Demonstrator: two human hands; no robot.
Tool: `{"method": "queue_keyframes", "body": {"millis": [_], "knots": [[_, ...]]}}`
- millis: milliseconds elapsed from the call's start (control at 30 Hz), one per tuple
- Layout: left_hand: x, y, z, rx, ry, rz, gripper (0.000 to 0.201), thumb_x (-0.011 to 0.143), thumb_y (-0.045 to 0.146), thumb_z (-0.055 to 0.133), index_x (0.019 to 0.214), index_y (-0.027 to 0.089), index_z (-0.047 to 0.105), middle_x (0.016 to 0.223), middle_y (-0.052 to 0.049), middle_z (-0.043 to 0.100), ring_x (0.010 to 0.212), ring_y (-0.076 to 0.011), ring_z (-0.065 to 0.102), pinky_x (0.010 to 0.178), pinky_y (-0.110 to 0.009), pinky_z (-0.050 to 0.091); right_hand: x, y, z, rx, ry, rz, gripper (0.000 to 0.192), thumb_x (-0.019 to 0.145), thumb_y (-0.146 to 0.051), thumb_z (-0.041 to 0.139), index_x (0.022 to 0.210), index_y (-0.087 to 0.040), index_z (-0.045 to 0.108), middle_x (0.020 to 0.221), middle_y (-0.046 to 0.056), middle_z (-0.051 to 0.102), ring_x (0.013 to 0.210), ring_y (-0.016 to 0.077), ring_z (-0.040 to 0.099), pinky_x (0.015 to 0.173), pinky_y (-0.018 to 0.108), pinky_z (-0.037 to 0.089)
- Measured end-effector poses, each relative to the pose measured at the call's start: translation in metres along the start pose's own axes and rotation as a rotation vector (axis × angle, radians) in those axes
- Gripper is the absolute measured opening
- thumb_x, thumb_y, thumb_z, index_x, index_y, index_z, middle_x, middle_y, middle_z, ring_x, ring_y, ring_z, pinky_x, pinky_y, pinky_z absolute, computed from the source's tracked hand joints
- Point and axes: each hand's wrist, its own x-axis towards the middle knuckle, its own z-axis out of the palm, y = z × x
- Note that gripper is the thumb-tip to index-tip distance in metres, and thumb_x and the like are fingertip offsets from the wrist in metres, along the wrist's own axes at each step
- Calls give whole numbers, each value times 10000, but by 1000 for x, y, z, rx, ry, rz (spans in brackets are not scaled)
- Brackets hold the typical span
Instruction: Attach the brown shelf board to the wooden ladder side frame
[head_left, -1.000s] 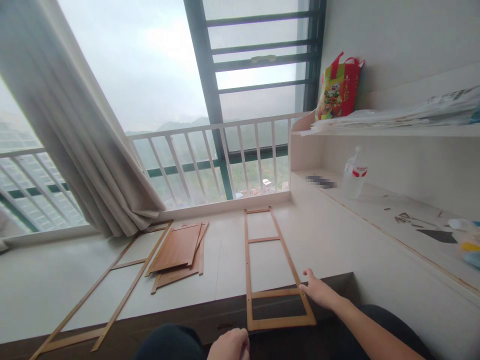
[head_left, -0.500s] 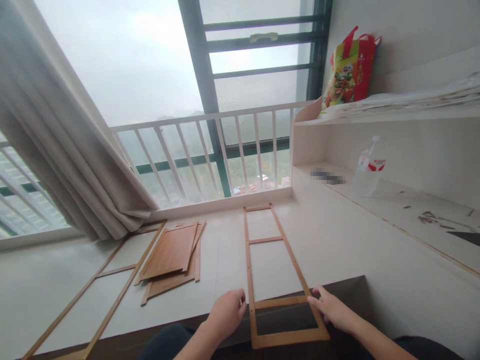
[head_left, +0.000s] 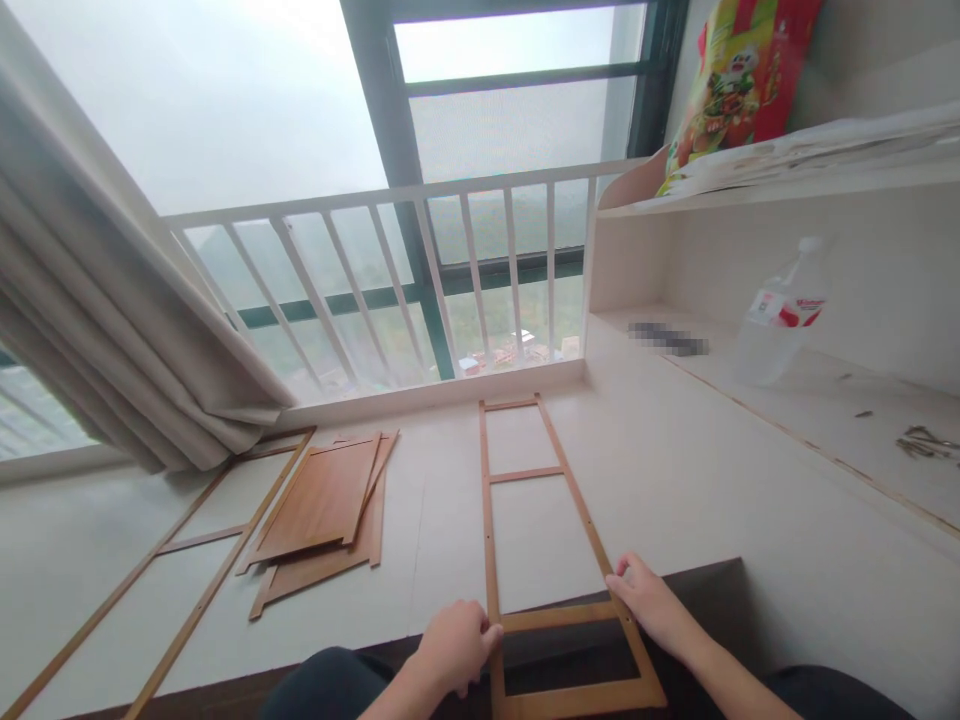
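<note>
A long ladder-like wooden frame (head_left: 526, 474) lies on the white surface, its near end reaching past the edge toward me. My left hand (head_left: 459, 648) is closed at its left rail, thumb against the wood and the other fingers curled, partly hidden. On the right rail, my right hand (head_left: 646, 598) pinches the wood between thumb and fingers, a little farther from me than the left hand. Left of this frame lies a small pile of flat brown wooden panels (head_left: 319, 500). A second wooden frame (head_left: 201, 545) rests at the far left.
A grey curtain (head_left: 142, 290) hangs at the left, beside a white railing (head_left: 330, 210) before the window. On the right shelf stand a clear plastic bottle (head_left: 784, 310) and several small metal pieces (head_left: 926, 443). Above sits a red and green bag (head_left: 739, 85). A dark recess (head_left: 697, 610) opens below the surface's edge.
My left hand has come onto the left rail, from just beside it. The right hand stays on the right rail. The frame's near end sits slightly lower in view, as the camera has shifted.
</note>
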Motion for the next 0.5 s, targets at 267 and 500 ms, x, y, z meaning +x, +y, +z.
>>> {"method": "queue_keyframes", "body": {"millis": [267,500], "knots": [[17,1,11,-290,-38,18,405,888,578,498,739,203,474,506,38,496,369,-120,519,390,-203,313,-9,-9,-8,250,-19,114,356,802,-388,506,1100,-212,423,571,-76,502,493,131,510,509,246,364],[21,17,2,-354,57,180,415,916,599,421,758,215,428,582,57,461,406,-109,512,401,-226,303,-37,-21,-22,692,-11,170,406,661,-430,633,947,-224,432,598,-98,435,431,74,447,387,200,340]]}}
